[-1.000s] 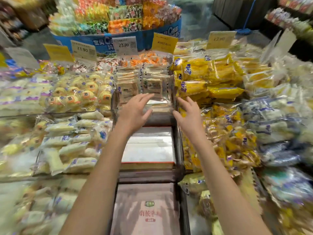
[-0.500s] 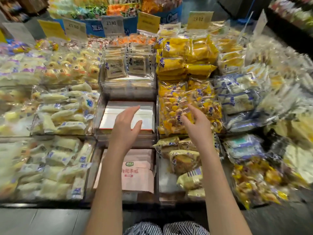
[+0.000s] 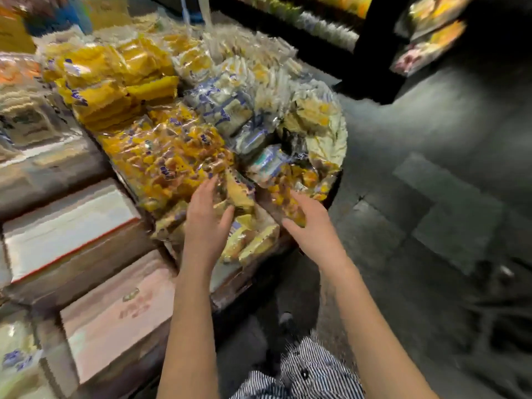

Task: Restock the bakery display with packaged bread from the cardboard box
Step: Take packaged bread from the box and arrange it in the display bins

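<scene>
Just right of the pink box (image 3: 115, 312), the yellow packaged bread (image 3: 247, 240) lies heaped. The left hand (image 3: 205, 223) rests on that heap, fingers straight and released. Further right of the box, the right hand (image 3: 312, 228) touches a yellow bag (image 3: 299, 180); with the blur, I cannot tell whether its fingers grasp it.

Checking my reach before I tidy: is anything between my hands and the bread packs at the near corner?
Nothing visible. Left hand and right hand are at the bread packs, one on either side; blur hides any grip.
</scene>
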